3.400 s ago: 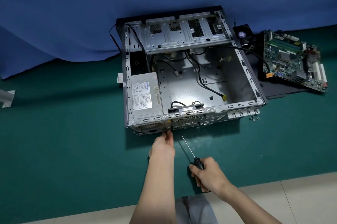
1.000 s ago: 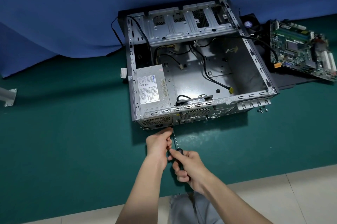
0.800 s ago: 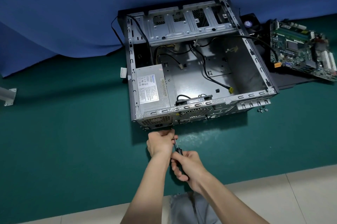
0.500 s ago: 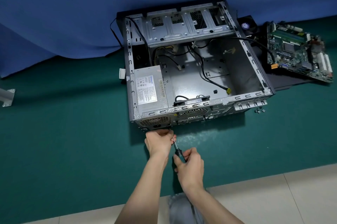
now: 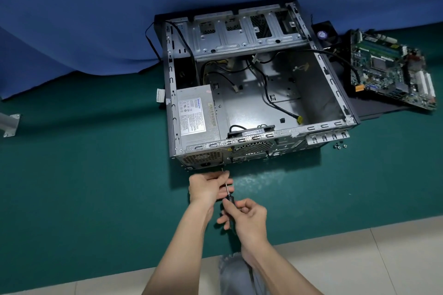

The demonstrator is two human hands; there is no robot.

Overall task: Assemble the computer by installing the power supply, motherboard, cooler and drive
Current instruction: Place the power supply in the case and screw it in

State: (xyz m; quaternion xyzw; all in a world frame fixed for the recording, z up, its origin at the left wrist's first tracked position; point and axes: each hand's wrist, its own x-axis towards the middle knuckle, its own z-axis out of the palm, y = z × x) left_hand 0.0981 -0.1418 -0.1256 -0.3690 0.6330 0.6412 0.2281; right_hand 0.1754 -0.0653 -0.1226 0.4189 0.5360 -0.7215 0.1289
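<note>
Step in hand: fastening the grey metal box power supply (image 5: 196, 114) to the perforated rear panel (image 5: 251, 149) of the open grey steel computer case (image 5: 311, 88), judged from the tool's aim.
Power supply: seated in the near left corner of the case, label up, against the rear panel.
Tool: slim black-handled steel screwdriver (image 5: 230, 199), tip just below the panel's lower edge by the vent grille; contact with a screw too small to tell.
Left hand (image 5: 206, 186): fingers curled round the shaft near the tip, guiding it.
Right hand (image 5: 249, 215): wrapped round the black handle.
Doing it well: keep the shaft square to the panel, press lightly inward while turning, use the left fingers only to steady, stop at snug to spare the thread, beware of the tip slipping onto the grille.
Still waiting: green motherboard (image 5: 388, 71) and black cooler fan (image 5: 324, 34), outside the case to its right; small loose screws (image 5: 339, 146) on the green mat (image 5: 84, 174) by the rear right corner.
Against the earliest frame: then held well back with a bare shaft, left fingers alone at the panel; now brought up to the panel, both hands on the tool.
Against half a second ago: right hand rolled further over the handle, likely mid-turn; power supply in the same corner.
</note>
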